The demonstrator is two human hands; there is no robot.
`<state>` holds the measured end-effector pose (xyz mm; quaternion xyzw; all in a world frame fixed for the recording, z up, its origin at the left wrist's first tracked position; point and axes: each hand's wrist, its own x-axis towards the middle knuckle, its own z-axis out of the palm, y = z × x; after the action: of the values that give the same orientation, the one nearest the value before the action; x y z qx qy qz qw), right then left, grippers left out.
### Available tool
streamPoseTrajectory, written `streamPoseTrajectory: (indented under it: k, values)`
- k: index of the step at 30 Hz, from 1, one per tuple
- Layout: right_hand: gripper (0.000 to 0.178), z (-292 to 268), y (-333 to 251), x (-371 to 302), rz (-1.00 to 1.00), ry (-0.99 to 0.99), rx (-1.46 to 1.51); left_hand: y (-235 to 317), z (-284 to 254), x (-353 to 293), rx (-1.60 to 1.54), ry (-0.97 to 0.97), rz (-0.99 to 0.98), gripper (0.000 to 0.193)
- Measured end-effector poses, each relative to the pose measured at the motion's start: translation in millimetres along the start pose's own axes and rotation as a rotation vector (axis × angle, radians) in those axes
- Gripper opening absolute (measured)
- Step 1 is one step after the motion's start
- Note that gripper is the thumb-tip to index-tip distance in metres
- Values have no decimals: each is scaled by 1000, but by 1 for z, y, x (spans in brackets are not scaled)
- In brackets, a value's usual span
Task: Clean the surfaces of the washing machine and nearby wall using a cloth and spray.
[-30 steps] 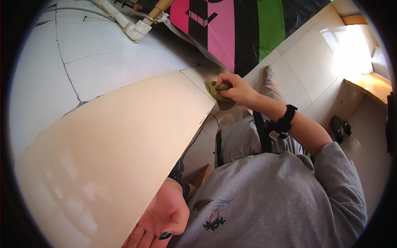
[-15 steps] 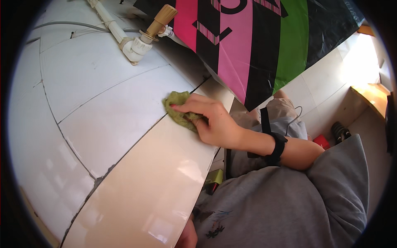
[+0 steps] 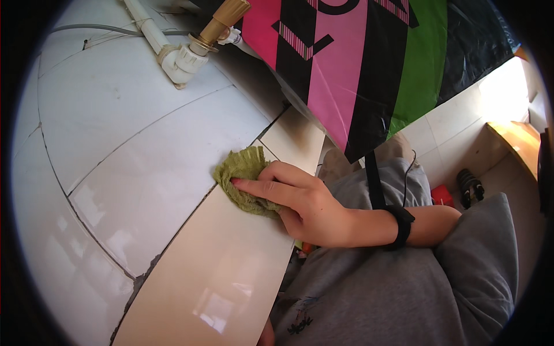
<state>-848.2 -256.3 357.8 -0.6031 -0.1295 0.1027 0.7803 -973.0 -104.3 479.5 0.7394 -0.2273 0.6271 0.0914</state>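
Note:
My right hand (image 3: 309,202) presses a crumpled olive-green cloth (image 3: 242,173) against a glossy beige tiled ledge (image 3: 208,248). Its index finger lies stretched along the cloth, and the other fingers bend around the edge. The cloth covers the dark seam between the ledge and the white wall tiles (image 3: 138,167), touching both. Of my left hand (image 3: 266,335) only a sliver shows at the lower edge, beside the ledge; its fingers are hidden.
A white pipe (image 3: 183,63) with a brass-coloured valve (image 3: 222,26) runs along the wall. A striped plastic sheet (image 3: 334,81) hangs over the ledge's far end. A wooden board (image 3: 516,144), a striped shoe (image 3: 470,187) and a red object (image 3: 442,195) are on the right.
My right hand and the cloth have come nearer along the seam, away from the valve. More of the cloth is spread out. Less of my left hand shows.

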Motion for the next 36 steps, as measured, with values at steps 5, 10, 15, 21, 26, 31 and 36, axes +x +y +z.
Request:
streamPoseTrajectory:
  k: [5,10,15,21,26,31,36]
  values:
    - [47,-10,89,2,297,99,-57,-2,5,-3,-9,-17,-21,60]
    - [54,-10,129,-14,239,97,-281,-5,6,-4,-9,-38,-32,59]
    - [41,-17,208,-64,-16,232,-870,-6,9,-6,-22,-46,-38,58]
    - [24,-36,218,-71,370,-24,-953,-6,13,-7,-46,-39,-40,57]
    - [34,-27,153,-70,474,30,-487,-6,21,-16,-87,-3,-58,57]
    - [54,-14,65,-57,241,43,-97,-3,39,-5,-86,34,-55,56]
    - [60,7,-38,-42,-175,-86,213,4,66,14,-46,82,-50,55]
